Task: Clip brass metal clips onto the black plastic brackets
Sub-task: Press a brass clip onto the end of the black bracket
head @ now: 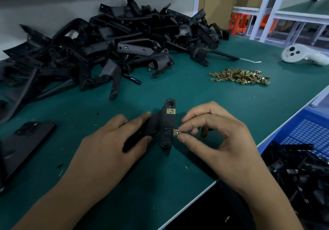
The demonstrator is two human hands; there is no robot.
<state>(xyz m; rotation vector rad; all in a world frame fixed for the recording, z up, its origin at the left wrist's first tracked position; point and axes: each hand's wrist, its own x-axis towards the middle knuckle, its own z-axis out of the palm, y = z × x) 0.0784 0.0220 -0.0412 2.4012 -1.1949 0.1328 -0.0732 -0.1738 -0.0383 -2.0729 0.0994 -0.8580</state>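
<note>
My left hand (114,140) grips the bracket (164,128); my right hand (219,137) pinches a brass clip (176,132), which may slip in crooked.

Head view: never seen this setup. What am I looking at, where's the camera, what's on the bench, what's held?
There is no robot here: a person works with bare hands, and the one picture comes from a camera worn on their head, looking forward and down.

The left hand grips a black bracket over the green bench. One brass clip already sits on the bracket's upper end. The right hand pinches a second clip at the bracket's lower edge, apparently pushing it on.

On the bench lie a big pile of brackets, a heap of loose clips, a phone, a pen and a white controller. A blue crate at right holds more black parts.
</note>
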